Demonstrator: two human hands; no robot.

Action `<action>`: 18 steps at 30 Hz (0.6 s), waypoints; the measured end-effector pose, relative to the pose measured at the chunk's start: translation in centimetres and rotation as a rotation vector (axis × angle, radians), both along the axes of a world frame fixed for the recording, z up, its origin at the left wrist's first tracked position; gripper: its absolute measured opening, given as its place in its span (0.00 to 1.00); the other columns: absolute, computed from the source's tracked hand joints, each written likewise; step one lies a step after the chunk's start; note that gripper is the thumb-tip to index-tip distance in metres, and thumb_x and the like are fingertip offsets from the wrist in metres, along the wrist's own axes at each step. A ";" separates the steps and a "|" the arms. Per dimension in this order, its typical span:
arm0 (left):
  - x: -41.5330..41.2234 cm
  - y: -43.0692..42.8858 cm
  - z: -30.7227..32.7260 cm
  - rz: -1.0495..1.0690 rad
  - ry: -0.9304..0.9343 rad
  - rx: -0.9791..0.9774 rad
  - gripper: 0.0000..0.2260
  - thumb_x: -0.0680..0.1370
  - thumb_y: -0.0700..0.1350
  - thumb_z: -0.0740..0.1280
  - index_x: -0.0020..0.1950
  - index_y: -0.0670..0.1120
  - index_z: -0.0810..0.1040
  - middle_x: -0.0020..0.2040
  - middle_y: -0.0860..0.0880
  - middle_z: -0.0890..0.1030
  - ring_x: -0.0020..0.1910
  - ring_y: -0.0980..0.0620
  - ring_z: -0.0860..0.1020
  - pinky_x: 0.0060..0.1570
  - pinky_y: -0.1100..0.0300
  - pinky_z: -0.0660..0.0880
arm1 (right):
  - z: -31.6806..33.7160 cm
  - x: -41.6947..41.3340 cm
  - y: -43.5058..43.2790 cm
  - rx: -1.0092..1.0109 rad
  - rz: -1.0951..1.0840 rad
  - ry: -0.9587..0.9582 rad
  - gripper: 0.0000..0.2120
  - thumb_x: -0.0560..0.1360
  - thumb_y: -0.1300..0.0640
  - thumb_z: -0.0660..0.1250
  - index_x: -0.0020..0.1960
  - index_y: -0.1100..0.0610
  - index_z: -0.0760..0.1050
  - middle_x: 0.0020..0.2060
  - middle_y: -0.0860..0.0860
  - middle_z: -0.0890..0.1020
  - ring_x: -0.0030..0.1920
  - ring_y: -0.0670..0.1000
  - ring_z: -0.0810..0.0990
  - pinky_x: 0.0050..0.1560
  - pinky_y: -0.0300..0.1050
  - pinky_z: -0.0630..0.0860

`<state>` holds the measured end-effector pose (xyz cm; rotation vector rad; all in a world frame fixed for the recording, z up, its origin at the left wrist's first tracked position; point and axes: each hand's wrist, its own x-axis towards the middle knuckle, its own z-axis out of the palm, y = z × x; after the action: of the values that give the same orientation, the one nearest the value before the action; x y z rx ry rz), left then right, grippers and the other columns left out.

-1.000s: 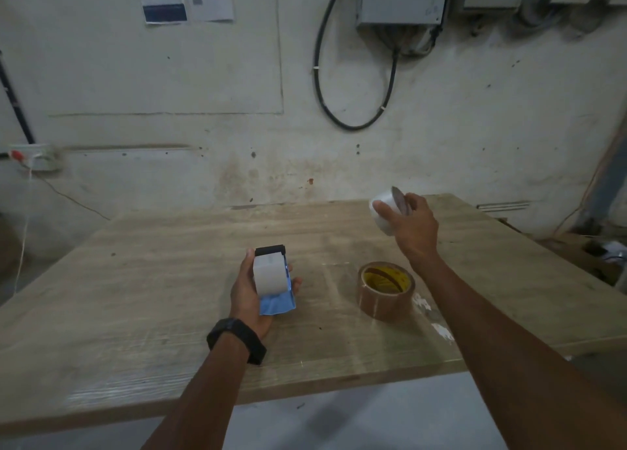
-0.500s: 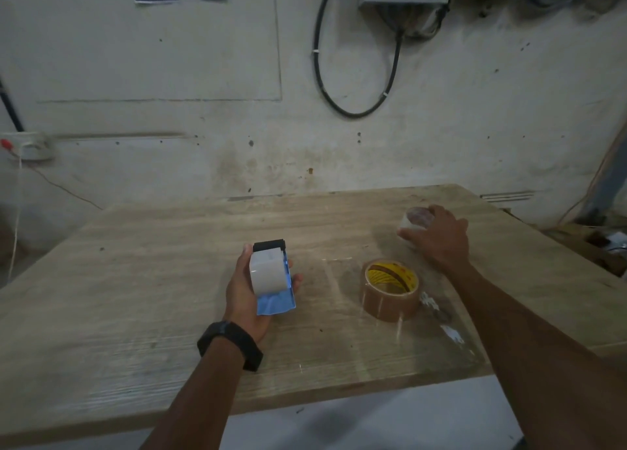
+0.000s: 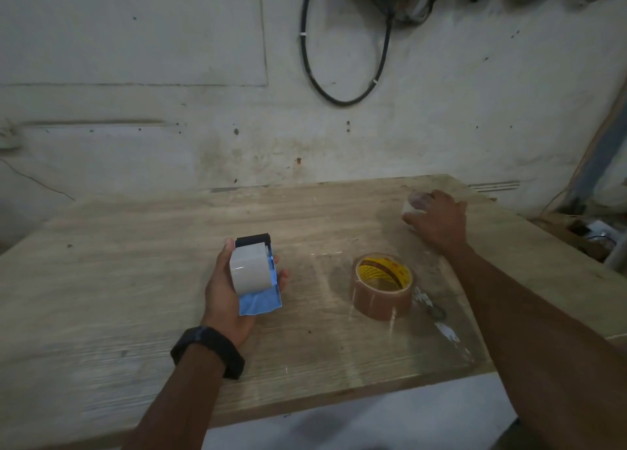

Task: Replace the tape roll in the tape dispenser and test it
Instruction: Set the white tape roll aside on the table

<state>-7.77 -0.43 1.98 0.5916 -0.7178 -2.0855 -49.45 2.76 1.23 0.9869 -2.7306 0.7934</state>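
Swapping rolls is where this looks to be at: the left hand (image 3: pixel 234 286) cradles the blue tape dispenser (image 3: pixel 258 280) palm-up just above the wooden table (image 3: pixel 135 280), fingers curled round its sides in a firm hold, with a pale clear-looking roll sitting in it. Can't tell if that roll is properly seated on its hub or just resting there

The right hand (image 3: pixel 437 220) is out at the far right of the table, pressed down over a small whitish roll (image 3: pixel 415 203), thumb on the near side and fingers draped over the far side. Whether it's actually gripping or just letting go I can't tell, it's blurry there. My guess is that's the used-up roll being parked out of the way

The brown packing tape roll (image 3: pixel 382 285) lies flat on the table between the two hands, nearer the right forearm, touched by neither. It's well clear of the fingers on both sides

Next move as I see it: free the right hand, bring it back to the dispenser, find the tape's loose end and feed it toward the black cutter end (image 3: pixel 252 240) for a test pull
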 end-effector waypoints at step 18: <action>-0.2 0.2 0.0 0.030 0.004 -0.005 0.28 0.79 0.60 0.62 0.68 0.39 0.75 0.54 0.38 0.78 0.47 0.43 0.79 0.39 0.51 0.84 | 1.0 3.0 1.5 0.107 0.058 -0.116 0.46 0.66 0.32 0.68 0.78 0.50 0.60 0.76 0.53 0.64 0.73 0.67 0.62 0.67 0.65 0.66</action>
<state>-7.94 -0.27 2.01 0.5912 -0.7079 -2.0565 -46.48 4.27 2.21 1.0785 -2.8824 0.7432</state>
